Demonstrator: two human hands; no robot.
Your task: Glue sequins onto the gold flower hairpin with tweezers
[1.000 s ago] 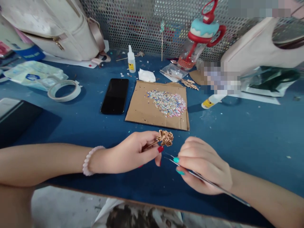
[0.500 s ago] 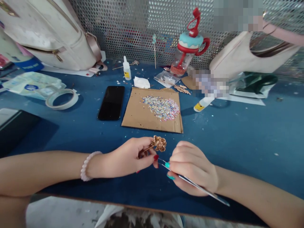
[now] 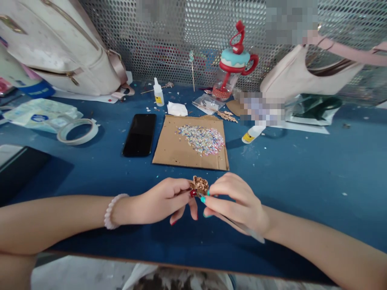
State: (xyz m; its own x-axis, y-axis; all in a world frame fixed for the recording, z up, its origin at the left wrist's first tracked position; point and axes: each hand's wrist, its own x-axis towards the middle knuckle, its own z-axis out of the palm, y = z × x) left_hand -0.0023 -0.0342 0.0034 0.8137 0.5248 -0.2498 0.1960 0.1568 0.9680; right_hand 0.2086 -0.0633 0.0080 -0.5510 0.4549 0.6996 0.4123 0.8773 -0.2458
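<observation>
Right hand [image 3: 238, 201] now up at gold ornament [image 3: 200, 184], so 2 hands at 1 piece.
Left hand [image 3: 160, 201] fingers pinch it over counter [image 3: 305, 185], near cardboard [image 3: 166, 147]; right fingers hold tweezers [image 3: 254, 233], tips hidden.

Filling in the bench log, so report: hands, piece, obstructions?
Left hand holds gold-coloured ornament. Right hand holds tweezers, close by ornament. Cardboard with sparkly bits lies beyond, not in the way.

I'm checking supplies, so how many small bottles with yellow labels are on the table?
2. The first bottle stands beyond the phone; the second bottle is right of the cardboard. Others may be hidden from view.
</observation>
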